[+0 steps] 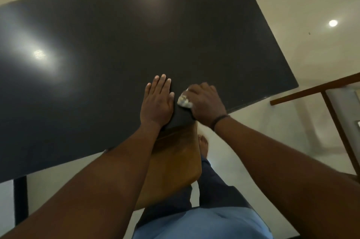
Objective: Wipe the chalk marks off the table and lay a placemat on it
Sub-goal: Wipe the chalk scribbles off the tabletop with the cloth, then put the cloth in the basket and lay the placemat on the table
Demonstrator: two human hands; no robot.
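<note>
The dark tabletop (97, 43) runs bare from the frame's left edge toward its near corner at lower centre. There the left hand (156, 102) lies flat, fingers straight and together. Just right of it, the right hand (206, 100) grips a crumpled whitish cloth (184, 101) beside the tabletop's right edge.

We see a dark charcoal, glossy table (116, 43) over a cream floor (292, 14). The crumpled cloth (184, 100) is whitish grey, the chair (335, 106) reddish brown, the shirt (204, 225) light blue, the trousers (214, 186) navy, the wristband (218, 119) black.
</note>
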